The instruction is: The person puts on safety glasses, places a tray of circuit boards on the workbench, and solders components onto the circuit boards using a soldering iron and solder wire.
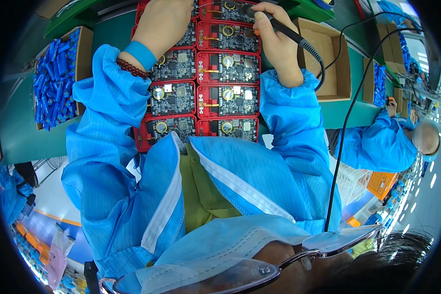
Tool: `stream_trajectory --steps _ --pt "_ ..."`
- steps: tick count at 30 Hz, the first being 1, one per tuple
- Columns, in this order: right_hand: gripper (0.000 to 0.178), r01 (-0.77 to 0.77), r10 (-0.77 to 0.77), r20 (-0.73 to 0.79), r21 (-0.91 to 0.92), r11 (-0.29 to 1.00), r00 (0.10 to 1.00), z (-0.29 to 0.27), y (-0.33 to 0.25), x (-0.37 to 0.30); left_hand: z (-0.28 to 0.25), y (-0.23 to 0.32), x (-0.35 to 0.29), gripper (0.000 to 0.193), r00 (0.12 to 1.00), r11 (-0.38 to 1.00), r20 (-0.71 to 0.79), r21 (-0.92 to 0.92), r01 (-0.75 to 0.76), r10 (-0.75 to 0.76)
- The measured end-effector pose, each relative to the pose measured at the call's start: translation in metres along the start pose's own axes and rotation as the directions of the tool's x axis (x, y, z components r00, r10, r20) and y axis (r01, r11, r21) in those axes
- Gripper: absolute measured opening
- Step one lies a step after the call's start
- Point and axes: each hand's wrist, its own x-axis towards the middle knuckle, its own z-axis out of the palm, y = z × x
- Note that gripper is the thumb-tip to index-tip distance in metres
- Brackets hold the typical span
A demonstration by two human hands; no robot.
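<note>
My right hand (278,46) is closed around the black handle of a soldering iron (291,33), its cord bending down past the wrist. The iron points left over the far end of two columns of red trays (197,100) holding circuit boards (234,68), each with a round coin cell (228,61). My left hand (165,24) reaches over the left column, its fingers cut off by the upper edge. Between the left hand and the iron's tip shows a thin silvery wire (207,6); whether the left hand holds it, I cannot tell.
A cardboard box of blue wrapped cells (59,73) stands on the left of the green table (34,142). At right lies a shallow cardboard box (330,63), with black cords (348,105) hanging nearby. A co-worker in blue (377,142) sits farther right, beside another box of blue cells (379,85).
</note>
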Motion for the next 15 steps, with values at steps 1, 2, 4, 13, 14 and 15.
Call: stream_trajectory --steps 1,2,4,13,14,15 --pt "0.013 0.010 -0.010 -0.004 0.001 1.000 1.000 0.000 0.000 0.000 0.000 0.000 0.000 0.013 1.000 1.000 -0.005 0.007 -0.003 0.003" --pt "0.013 0.011 -0.011 -0.004 0.001 1.000 1.000 -0.001 0.000 0.000 0.001 -0.001 0.000 0.013 1.000 1.000 -0.011 0.014 -0.005 0.005" --pt "0.013 -0.048 0.047 0.023 0.029 0.998 0.999 -0.001 0.000 -0.001 0.001 -0.001 0.000 0.013 1.000 1.000 -0.007 0.012 -0.005 0.005" --pt "0.013 0.035 -0.035 0.021 -0.003 0.999 0.999 0.002 0.002 0.001 0.002 0.001 0.002 0.010 1.000 1.000 0.005 0.014 -0.012 0.012" --pt "0.013 0.035 -0.035 0.022 -0.002 0.999 0.999 0.001 0.000 0.000 0.001 0.001 0.002 0.010 1.000 0.999 0.009 0.027 -0.023 0.022" --pt "0.014 0.019 -0.019 0.028 -0.007 1.000 0.999 0.000 -0.001 0.000 0.001 0.001 0.002 0.010 1.000 0.999 0.010 0.027 -0.024 0.024"
